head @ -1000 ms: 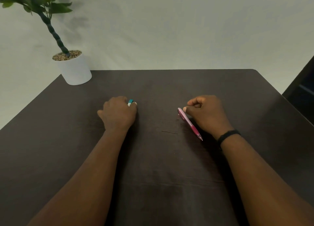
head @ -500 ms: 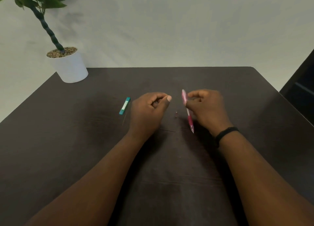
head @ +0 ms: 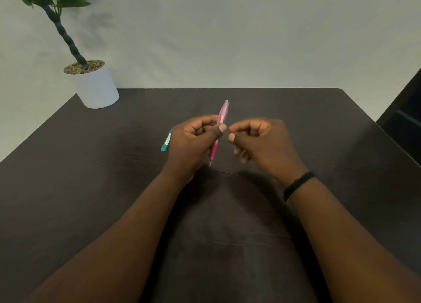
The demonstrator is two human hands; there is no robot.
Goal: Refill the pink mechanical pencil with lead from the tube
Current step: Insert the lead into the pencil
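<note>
The pink mechanical pencil point(head: 222, 118) stands nearly upright above the table, tip down, with my left hand point(head: 193, 143) shut around its middle. My right hand point(head: 262, 143) hovers just right of the pencil without touching it. Its fingers are loosely curled, thumb and forefinger a little apart, and nothing shows between them. The teal lead tube point(head: 166, 141) lies on the dark table point(head: 319, 125), partly hidden behind my left hand. A single thin lead point(head: 226, 172) lies on the table just below the pencil tip.
A white pot with a green plant point(head: 95, 86) stands at the table's far left corner. A dark piece of furniture point(head: 405, 120) sits beyond the right edge. A black band circles my right wrist point(head: 298, 185).
My left hand left the teal tube on the table and moved right. The pencil passed from my right hand to my left and now stands more upright.
</note>
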